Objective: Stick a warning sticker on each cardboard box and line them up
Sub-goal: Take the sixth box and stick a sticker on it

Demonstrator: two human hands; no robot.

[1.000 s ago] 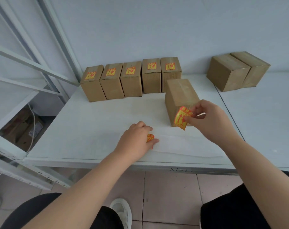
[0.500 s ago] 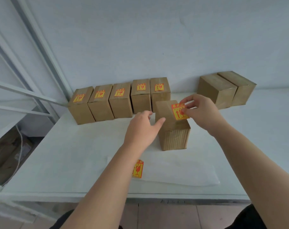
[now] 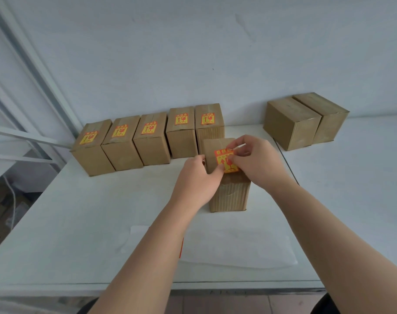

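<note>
White bench (image 3: 102, 223), pale wall (image 3: 215, 53), metal frame (image 3: 34, 71) off left of the box (image 3: 229, 196). Behind the box sit five stickered boxes (image 3: 147, 141) in a row, two plain boxes (image 3: 301, 123) back right, and a white sheet (image 3: 238, 245) in front. The left hand (image 3: 197, 180) has its grip clamped on the box's side, and the right hand (image 3: 254, 159) pinches the sticker (image 3: 224, 162) on top. A spare sticker (image 3: 181, 248) is mostly hidden behind the left forearm, and the print's unreadable.

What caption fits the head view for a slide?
The left hand steadies a box while the right hand sets a warning sticker on it; five labelled boxes behind.
</note>
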